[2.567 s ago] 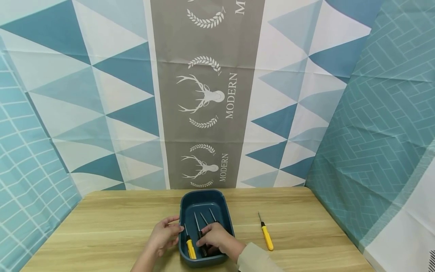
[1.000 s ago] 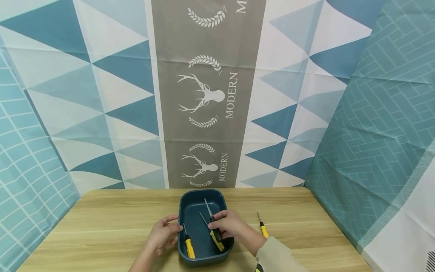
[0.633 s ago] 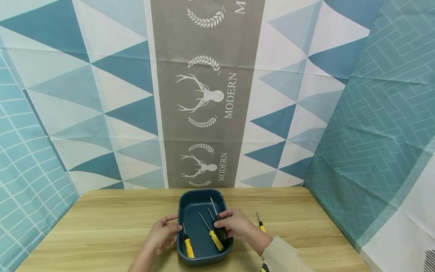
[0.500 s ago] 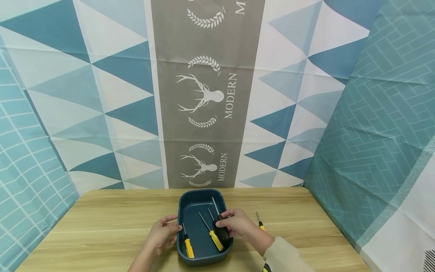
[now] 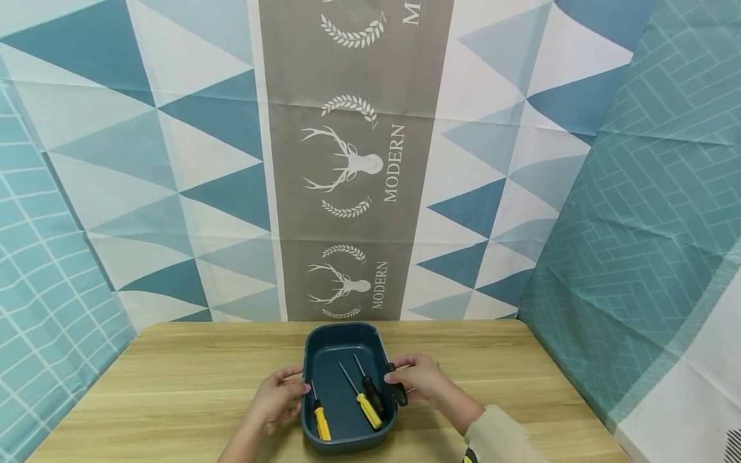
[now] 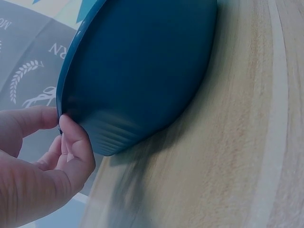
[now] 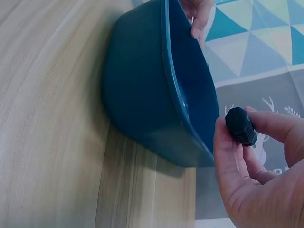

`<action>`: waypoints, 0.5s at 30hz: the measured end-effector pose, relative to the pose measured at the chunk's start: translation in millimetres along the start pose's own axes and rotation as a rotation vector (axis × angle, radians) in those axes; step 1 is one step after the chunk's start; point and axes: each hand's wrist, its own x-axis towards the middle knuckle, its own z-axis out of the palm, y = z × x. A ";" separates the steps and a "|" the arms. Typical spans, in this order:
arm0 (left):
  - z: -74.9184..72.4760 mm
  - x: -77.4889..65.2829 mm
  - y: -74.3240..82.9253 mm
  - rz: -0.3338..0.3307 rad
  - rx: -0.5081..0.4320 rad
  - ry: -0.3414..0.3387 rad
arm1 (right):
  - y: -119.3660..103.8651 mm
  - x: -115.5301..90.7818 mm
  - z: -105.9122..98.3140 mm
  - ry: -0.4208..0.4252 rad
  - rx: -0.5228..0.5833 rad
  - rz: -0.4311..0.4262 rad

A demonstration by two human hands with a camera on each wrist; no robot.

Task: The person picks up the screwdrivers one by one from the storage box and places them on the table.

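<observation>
My left hand grips the left rim of a dark blue plastic bin; in the left wrist view, thumb and fingers pinch the bin's edge. My right hand pinches a screwdriver by its black handle, over the bin's right rim. The right wrist view has that handle end-on between thumb and fingers, just outside the bin wall. Inside the bin lie a yellow screwdriver with a black collar on the left, an all-yellow-handled one, and a black-handled one beside it.
Another screwdriver lies on the wooden table right of the bin, mostly hidden behind the right forearm; only its tip shows. A patterned cloth backdrop stands behind the table, with blue-green cloth along the right side.
My right hand lifted a black-handled screwdriver from the bin and moved right with it to the rim. The yellow and black screwdrivers below it came into view. My left hand kept its hold.
</observation>
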 end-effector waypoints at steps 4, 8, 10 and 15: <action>0.3 0.1 0.9 -0.002 0.000 0.000 | 1.8 -0.2 -6.5 0.000 -0.005 0.006; 1.0 -2.9 3.1 0.002 0.006 0.001 | 4.2 -0.4 -12.0 0.001 -0.018 0.008; 1.0 -2.5 2.3 0.001 0.003 0.002 | 5.2 -0.7 -14.3 0.007 -0.025 0.011; 1.0 -2.5 1.4 0.001 0.000 0.003 | 7.1 -0.8 -20.3 0.019 -0.034 0.020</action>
